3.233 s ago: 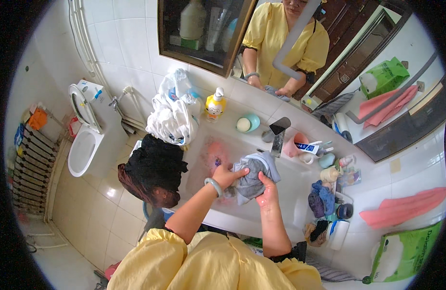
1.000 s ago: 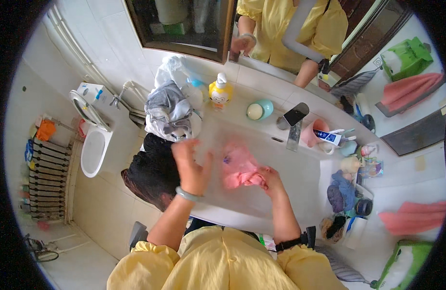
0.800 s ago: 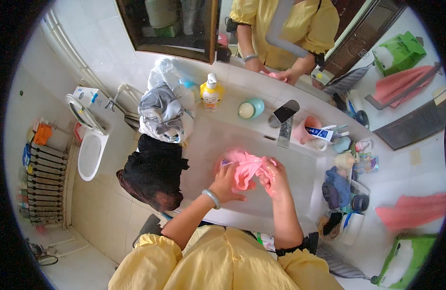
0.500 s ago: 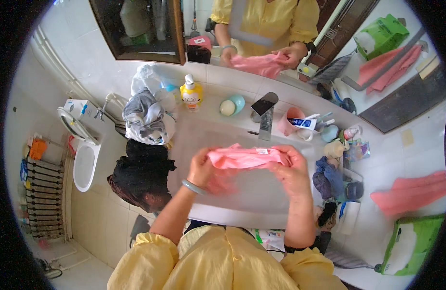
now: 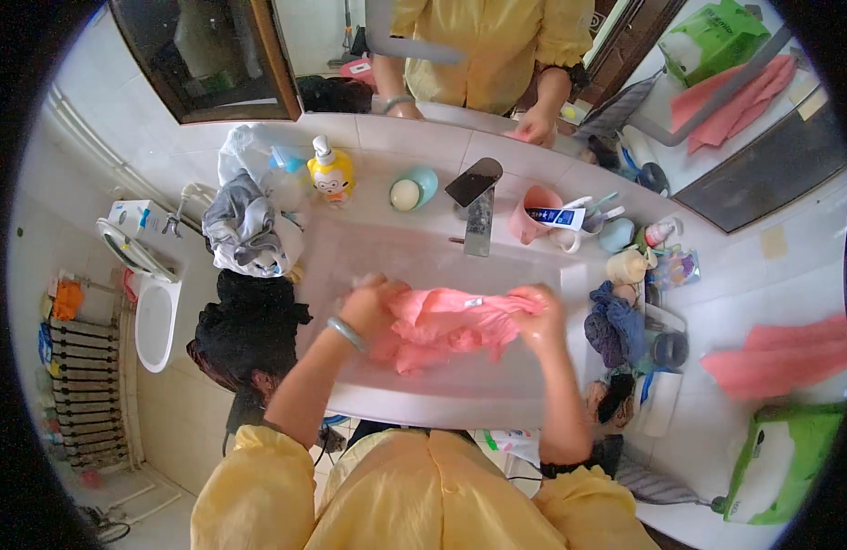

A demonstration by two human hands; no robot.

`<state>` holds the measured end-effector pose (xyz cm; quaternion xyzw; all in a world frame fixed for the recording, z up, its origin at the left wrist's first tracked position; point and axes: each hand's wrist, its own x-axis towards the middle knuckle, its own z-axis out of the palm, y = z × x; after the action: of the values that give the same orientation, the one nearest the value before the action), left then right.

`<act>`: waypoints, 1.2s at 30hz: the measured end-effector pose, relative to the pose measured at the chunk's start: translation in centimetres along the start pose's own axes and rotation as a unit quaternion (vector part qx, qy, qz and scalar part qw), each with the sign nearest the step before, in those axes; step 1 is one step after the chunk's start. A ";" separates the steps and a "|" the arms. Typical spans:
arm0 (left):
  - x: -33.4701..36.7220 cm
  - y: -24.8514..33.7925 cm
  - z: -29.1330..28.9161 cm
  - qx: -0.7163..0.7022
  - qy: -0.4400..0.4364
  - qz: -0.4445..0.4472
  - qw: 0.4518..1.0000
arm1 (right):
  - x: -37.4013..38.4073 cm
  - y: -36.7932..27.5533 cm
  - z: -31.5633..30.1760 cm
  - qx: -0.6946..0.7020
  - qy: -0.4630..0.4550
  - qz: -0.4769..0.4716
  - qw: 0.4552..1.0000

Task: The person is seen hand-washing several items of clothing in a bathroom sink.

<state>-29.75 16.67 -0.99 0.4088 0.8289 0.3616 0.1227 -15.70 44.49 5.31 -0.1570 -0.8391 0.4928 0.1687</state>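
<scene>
A pink garment with a small white label at its upper edge hangs stretched between my hands, low over the white sink. My left hand, blurred by motion, is closed around its left end; a pale bangle circles that wrist. The right end is gripped by my right hand, fingers folded over the cloth. Loose folds hang below in the basin, where cloudy water seems to lie. Behind the garment stands the dark faucet.
Along the back ledge are a yellow pump bottle, a soap dish and a pink cup. Left of the sink lie grey clothes and black clothes. Rolled socks and a green tissue pack sit on the right.
Both hands have lowered the pink garment toward the basin, and it has gone from a taut band to looser, hanging folds. The view has shifted slightly.
</scene>
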 end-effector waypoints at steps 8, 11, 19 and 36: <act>-1.2 -3.7 13.4 0.279 -0.040 -0.029 0.959 | -5.9 13.0 10.6 -0.399 -0.160 0.014 0.903; -1.3 -3.1 12.0 0.177 -0.177 -0.166 0.954 | -5.6 12.5 11.3 -0.329 -0.239 0.128 0.904; -3.6 -15.9 15.9 0.049 -0.053 -0.270 0.960 | -1.8 16.5 9.5 -0.162 -0.273 0.283 0.905; 4.0 16.1 -13.7 -0.040 0.143 0.008 0.989 | 1.9 -12.5 -9.3 0.062 0.080 -0.146 0.984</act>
<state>-29.64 19.38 20.39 0.3539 0.8195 0.4504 0.0162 -14.57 46.70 20.78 -0.0605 -0.8048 0.4996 0.3146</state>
